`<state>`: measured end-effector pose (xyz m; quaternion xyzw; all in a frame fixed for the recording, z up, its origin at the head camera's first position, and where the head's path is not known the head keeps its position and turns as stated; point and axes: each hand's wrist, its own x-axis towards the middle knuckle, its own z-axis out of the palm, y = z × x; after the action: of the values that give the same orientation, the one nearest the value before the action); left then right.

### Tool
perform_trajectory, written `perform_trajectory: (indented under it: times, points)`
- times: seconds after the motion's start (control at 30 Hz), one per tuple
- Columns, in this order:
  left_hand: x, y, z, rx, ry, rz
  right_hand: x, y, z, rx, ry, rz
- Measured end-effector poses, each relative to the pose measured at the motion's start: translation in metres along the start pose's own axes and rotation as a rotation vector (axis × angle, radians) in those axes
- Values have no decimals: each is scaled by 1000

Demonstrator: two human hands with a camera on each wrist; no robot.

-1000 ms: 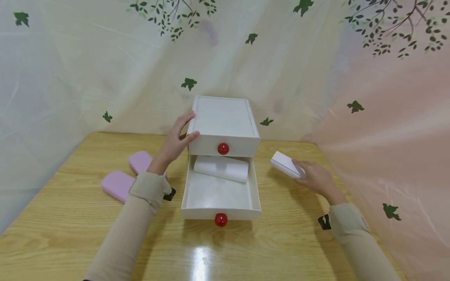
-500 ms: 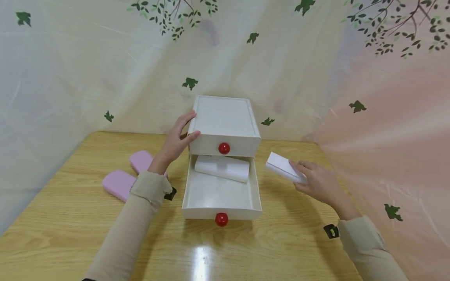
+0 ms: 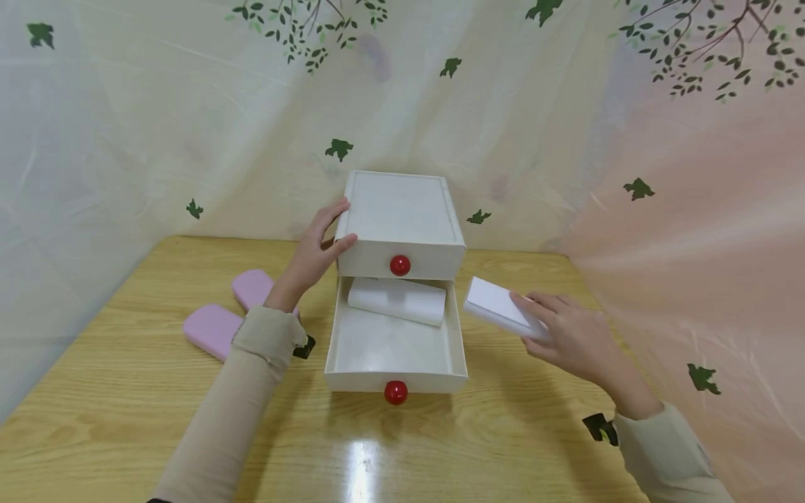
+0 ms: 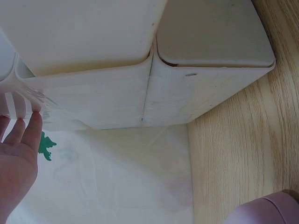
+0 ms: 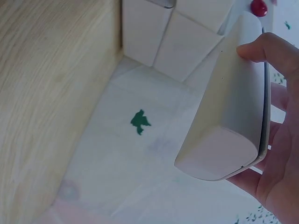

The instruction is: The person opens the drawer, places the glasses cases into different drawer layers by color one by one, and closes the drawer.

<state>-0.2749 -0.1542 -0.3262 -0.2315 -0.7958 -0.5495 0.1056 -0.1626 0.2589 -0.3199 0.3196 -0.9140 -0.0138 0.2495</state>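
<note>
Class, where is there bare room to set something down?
Bare: the open lower drawer, in front of its white item; the tabletop before its red knob. Crowded: left of the drawer, with pink items and the left sleeve.

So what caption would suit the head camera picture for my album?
Left hand touching the white drawer box, right hand holding a white case beside the open drawer.
</note>
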Motion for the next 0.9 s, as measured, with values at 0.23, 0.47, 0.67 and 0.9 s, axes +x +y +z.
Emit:
perform_trajectory:
  times: [0.23,0.47,0.67,0.9]
  points:
    - [-4,20,0,-1,-12,-26,7,-14,-12,3,85,-70]
    - [-6,20,0,-17,1,-3,24,-35,-21,-6,113,-151]
    - [0,-1,0,-8,9,-1,44,-51,-15,4,81,-207]
    - [-5,21,-1,-1,-11,-37,66,-72,-3,38,54,-264]
